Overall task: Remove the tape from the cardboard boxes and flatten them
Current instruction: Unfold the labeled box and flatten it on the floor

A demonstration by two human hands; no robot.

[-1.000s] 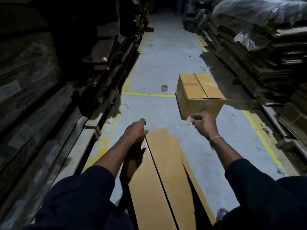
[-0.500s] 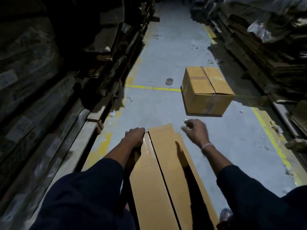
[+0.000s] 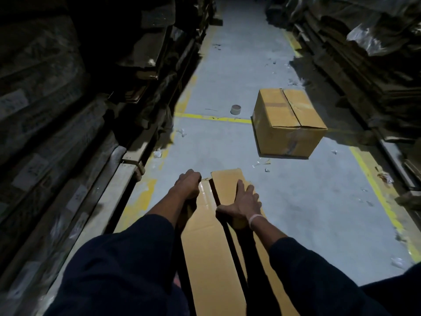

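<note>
Cardboard box (image 3: 214, 242) under both hands, no legible writing anywhere

text: nothing readable anywhere | labels: pale paper labels (image 3: 14, 102) on the wrapped stacks (image 3: 41, 71) left of the taped box (image 3: 287, 124), way too dark and blurry to make out | taped box: plain brown, no print or brand showing | floor: just yellow lines (image 3: 211, 117), no numbers or signs

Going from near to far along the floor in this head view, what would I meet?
Nearest, the flattened cardboard under both hands, then tape scraps, the closed box, the tape roll.
</note>
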